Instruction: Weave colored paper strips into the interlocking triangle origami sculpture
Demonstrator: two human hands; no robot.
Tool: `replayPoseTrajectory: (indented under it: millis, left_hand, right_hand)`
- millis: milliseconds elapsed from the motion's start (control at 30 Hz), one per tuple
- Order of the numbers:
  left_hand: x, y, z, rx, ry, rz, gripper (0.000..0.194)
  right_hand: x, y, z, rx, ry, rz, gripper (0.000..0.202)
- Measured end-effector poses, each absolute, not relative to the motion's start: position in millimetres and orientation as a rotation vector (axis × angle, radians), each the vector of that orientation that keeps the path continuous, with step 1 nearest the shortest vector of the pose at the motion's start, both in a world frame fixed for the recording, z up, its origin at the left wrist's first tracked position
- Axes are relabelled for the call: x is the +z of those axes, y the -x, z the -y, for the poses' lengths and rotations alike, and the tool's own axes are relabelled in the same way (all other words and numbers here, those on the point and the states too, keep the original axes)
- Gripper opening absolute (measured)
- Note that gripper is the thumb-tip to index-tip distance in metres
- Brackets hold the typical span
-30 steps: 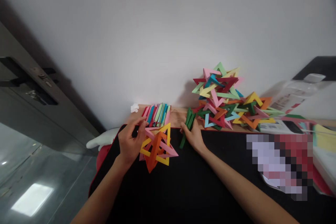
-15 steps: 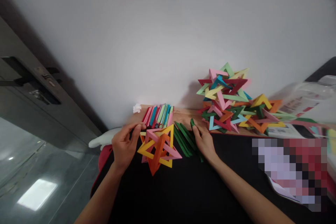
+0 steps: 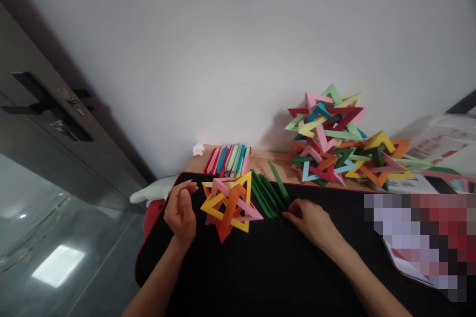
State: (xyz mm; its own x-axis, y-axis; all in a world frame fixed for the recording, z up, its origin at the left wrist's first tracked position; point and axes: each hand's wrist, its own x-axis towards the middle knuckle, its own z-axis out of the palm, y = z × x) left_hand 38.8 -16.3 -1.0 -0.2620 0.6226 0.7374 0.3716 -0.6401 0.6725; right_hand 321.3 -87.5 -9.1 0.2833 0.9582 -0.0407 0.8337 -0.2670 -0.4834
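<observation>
My left hand [image 3: 181, 211] is beside a paper star [image 3: 231, 208] of interlocked yellow, pink and orange folded strips. Its fingers are loosely bent, thumb apart, with nothing visible in them. The star rests on the black mat [image 3: 238, 277]. To its right, several dark green folded paper strips [image 3: 266, 198] lie fanned side by side. My right hand [image 3: 308, 220] has its fingertips together at the near end of one separate green strip [image 3: 278, 182], which slants away from me beside the fan. The fingers partly hide that end.
A row of coloured folded strips [image 3: 228, 160] lies on the wooden tabletop [image 3: 266, 161] by the wall, beside a crumpled white paper [image 3: 198, 149]. Several finished paper stars [image 3: 327, 133] are piled at the back right. A blurred-out item [image 3: 420, 237] lies right; a door handle [image 3: 22, 109] is far left.
My right hand has moved from the far end of the green strips toward me, to the near end of one strip. My left hand has eased back slightly from the star. The view shifted a little.
</observation>
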Motion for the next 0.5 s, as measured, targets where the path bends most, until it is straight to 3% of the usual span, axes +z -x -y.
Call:
replayPoseTrajectory:
  millis: [200, 500]
  left_hand:
    - [-6.5, -34.5, 20.6, 1.974, -2.257, -0.896, 0.032]
    - [-8.3, -39.5, 23.9, 1.834, -2.371, -0.924, 0.017]
  right_hand:
    - [-11.1, -322.1, 88.4, 0.461, 2.239, 1.596, 0.019]
    - [-4.8, -314.8, 89.3, 0.527, 2.210, 1.434, 0.039]
